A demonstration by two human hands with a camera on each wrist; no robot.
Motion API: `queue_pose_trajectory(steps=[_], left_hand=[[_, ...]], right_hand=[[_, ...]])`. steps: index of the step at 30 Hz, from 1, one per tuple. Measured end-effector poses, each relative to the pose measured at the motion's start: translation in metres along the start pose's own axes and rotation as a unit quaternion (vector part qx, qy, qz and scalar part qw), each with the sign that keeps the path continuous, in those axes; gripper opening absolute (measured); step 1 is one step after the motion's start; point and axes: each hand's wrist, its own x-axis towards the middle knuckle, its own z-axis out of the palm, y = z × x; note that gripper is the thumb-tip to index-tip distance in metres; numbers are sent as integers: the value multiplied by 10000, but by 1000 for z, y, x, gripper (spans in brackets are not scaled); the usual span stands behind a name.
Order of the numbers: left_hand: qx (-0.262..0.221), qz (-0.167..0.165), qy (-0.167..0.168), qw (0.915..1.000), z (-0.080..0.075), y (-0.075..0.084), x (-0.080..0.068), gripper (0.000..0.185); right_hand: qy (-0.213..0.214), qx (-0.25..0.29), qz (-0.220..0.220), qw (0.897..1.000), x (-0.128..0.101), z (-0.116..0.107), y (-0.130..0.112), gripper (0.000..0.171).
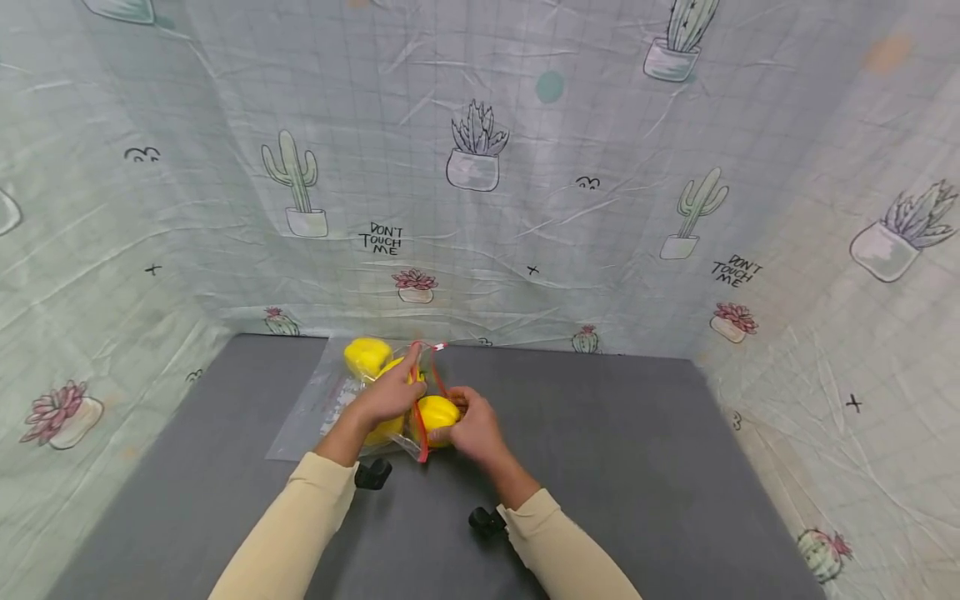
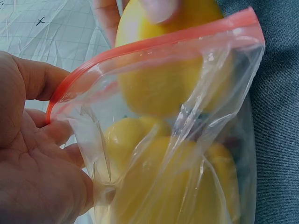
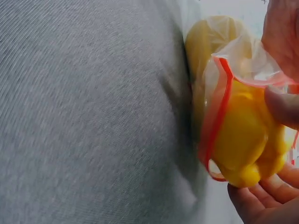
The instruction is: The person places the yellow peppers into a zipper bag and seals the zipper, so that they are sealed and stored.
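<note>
A clear zip bag [image 1: 300,433] with a red zip edge lies on the table with several yellow bell peppers [image 1: 367,357] inside. My left hand [image 1: 386,397] holds the bag by its red rim [image 2: 149,46], between thumb and fingers. At the mouth, my right hand [image 1: 482,429] grips one yellow bell pepper [image 3: 240,128] from the right side. This pepper sits partly inside the opening, its near end still outside the red edge. Seen from the left wrist, its inner part shows through the plastic, just above the other peppers.
A dark grey table [image 1: 592,450] spreads around the bag. Behind it hangs a pale curtain [image 1: 510,242] with printed cacti, continuing along both sides. A black wrist camera [image 1: 372,474] sits under the left wrist and another [image 1: 487,522] by the right.
</note>
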Motion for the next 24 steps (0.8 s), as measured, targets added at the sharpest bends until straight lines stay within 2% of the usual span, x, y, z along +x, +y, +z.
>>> queue_pose_trajectory(steps=[6, 15, 18, 24], left_hand=[[-78, -2, -106, 9999, 4, 1, -2, 81], [-90, -72, -19, 9999, 3, -3, -5, 80], [-130, -41, -31, 9999, 4, -4, -5, 80], [-148, 75, 21, 9999, 5, -2, -2, 79]], right_hand=[[57, 437, 22, 9990, -3, 5, 0, 52], [-69, 498, 57, 9987, -4, 12, 1, 48], [-178, 936, 224, 9952, -3, 14, 4, 47], [-233, 1857, 447, 9813, -1, 16, 10, 48]])
